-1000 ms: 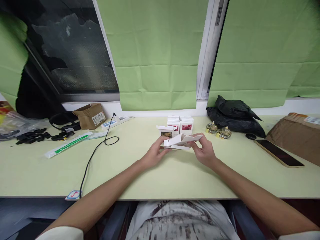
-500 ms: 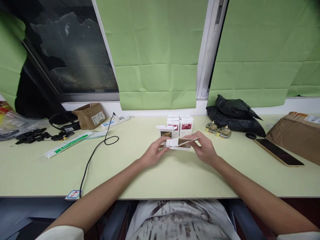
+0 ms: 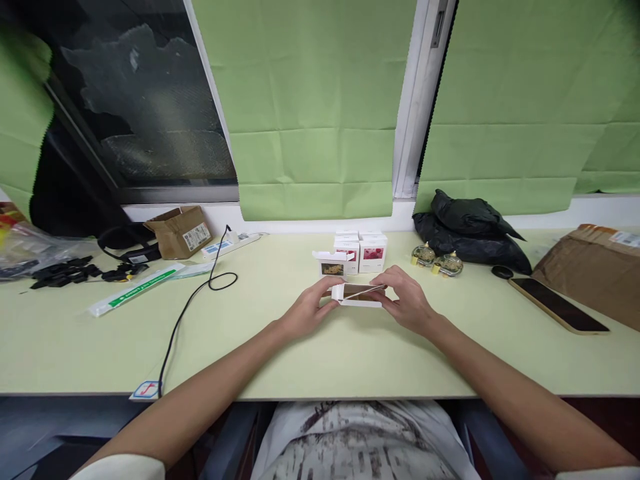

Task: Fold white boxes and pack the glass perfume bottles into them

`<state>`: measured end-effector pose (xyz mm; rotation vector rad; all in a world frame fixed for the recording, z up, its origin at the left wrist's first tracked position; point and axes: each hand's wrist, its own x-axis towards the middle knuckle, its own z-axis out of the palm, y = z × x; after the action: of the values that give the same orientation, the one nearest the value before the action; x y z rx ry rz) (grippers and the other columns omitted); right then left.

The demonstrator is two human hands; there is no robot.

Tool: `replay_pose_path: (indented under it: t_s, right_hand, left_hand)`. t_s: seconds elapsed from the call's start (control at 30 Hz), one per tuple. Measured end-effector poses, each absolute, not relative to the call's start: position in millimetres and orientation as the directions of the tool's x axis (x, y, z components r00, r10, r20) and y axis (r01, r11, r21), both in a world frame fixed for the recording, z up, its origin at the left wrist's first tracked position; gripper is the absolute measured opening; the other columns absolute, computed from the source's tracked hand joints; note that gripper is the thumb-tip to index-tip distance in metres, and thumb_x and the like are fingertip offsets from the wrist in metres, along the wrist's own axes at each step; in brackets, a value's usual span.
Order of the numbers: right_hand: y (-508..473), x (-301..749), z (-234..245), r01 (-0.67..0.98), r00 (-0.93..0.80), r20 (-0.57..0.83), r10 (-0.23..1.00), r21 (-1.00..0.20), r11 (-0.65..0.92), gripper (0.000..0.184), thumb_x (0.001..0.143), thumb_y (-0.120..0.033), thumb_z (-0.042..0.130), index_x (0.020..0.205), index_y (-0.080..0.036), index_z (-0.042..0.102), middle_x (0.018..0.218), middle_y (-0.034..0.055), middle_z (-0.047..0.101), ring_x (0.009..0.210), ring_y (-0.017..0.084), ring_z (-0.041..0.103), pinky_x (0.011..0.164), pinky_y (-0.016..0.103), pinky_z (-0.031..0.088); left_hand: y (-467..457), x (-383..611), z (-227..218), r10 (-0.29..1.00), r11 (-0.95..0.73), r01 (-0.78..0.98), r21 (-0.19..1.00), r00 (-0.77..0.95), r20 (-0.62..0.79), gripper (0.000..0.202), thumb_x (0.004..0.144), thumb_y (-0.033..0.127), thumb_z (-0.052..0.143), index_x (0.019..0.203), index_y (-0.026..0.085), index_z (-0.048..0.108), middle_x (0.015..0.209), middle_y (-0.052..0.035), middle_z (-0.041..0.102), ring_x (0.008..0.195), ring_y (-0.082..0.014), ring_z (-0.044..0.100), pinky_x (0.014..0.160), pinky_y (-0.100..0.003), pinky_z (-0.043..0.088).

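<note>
Between my hands is a small white cardboard box (image 3: 361, 304), its open side toward me and a brownish inside showing. My left hand (image 3: 306, 311) pinches its left end, thumb in front and fingers behind. At the right end, my right hand (image 3: 406, 301) has its fingers closed on the box edge by a thin flap that slants across the opening. Just behind stands another white box (image 3: 332, 267) with a picture on its front and its lid raised. Several white boxes with pink pictures (image 3: 373, 255) are grouped behind that one.
Two round clear bottles with gold parts (image 3: 448, 265) lie right of the boxes, before black plastic bags (image 3: 470, 230). A phone (image 3: 557, 305) and a brown parcel (image 3: 593, 270) are far right. At left are a black cable (image 3: 187, 310), a power strip (image 3: 233, 245) and a small carton (image 3: 183, 233).
The box in my hands has tipped and come slightly lower, so its opening faces me more. The flap at its right has moved down into the opening, along with my right fingers.
</note>
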<state>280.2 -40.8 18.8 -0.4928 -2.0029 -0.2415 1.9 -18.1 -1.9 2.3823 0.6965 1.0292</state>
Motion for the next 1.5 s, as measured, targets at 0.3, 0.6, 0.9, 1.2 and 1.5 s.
replay_pose_path:
  t_s: [0.3, 0.6, 0.9, 1.2, 1.5]
  right_hand:
    - [-50.3, 278.6, 22.5, 0.533, -0.505, 0.848, 0.161, 0.159, 0.831, 0.023, 0.097, -0.006, 0.065, 0.109, -0.026, 0.060, 0.102, 0.0077, 0.070, 0.088, 0.020, 0.059, 0.073, 0.032, 0.052]
    - [-44.6, 280.5, 19.3, 0.559, -0.559, 0.809, 0.183, 0.205, 0.803, 0.014, 0.096, -0.017, 0.074, 0.105, -0.027, 0.072, 0.113, 0.0068, 0.077, 0.092, 0.023, 0.060, 0.080, 0.037, 0.056]
    - [-42.7, 283.6, 21.4, 0.570, -0.557, 0.796, 0.238, 0.158, 0.806, 0.011, 0.100, -0.022, 0.068, 0.105, -0.028, 0.074, 0.105, 0.0086, 0.073, 0.089, 0.023, 0.056, 0.077, 0.037, 0.053]
    - [-42.3, 282.2, 22.2, 0.531, -0.553, 0.803, 0.224, 0.132, 0.837, 0.009, 0.102, -0.023, 0.066, 0.100, -0.021, 0.075, 0.077, 0.0046, 0.056, 0.073, 0.020, 0.042, 0.065, 0.034, 0.040]
    - [-39.8, 281.5, 17.5, 0.491, -0.572, 0.788, 0.228, 0.106, 0.865, 0.009, 0.103, -0.024, 0.064, 0.100, -0.021, 0.072, 0.074, 0.0028, 0.058, 0.070, 0.019, 0.044, 0.066, 0.034, 0.039]
  left_hand:
    - [-18.3, 2.9, -2.8, 0.541, -0.823, 0.232, 0.519, 0.597, 0.592, 0.043, 0.100, 0.012, 0.056, 0.141, 0.026, 0.054, 0.142, -0.0120, 0.062, 0.135, -0.0256, 0.059, 0.114, -0.047, 0.052]
    - [-20.7, 3.5, -1.4, 0.537, -0.817, 0.216, 0.535, 0.621, 0.571, 0.042, 0.100, 0.012, 0.055, 0.140, 0.025, 0.053, 0.140, -0.0126, 0.060, 0.135, -0.0263, 0.058, 0.113, -0.049, 0.053]
    - [-22.3, 3.3, -2.9, 0.612, -0.766, 0.286, 0.576, 0.598, 0.518, 0.042, 0.099, 0.014, 0.054, 0.139, 0.026, 0.052, 0.139, -0.0116, 0.061, 0.132, -0.0265, 0.060, 0.109, -0.048, 0.057]
    - [-18.4, -0.7, -4.2, 0.605, -0.788, 0.353, 0.505, 0.598, 0.526, 0.046, 0.098, 0.010, 0.054, 0.141, 0.027, 0.050, 0.142, -0.0094, 0.061, 0.133, -0.0245, 0.060, 0.111, -0.045, 0.055]
    - [-15.4, -2.2, -7.1, 0.578, -0.813, 0.355, 0.461, 0.585, 0.569, 0.046, 0.099, 0.008, 0.053, 0.140, 0.028, 0.049, 0.139, -0.0103, 0.061, 0.134, -0.0245, 0.059, 0.111, -0.047, 0.055]
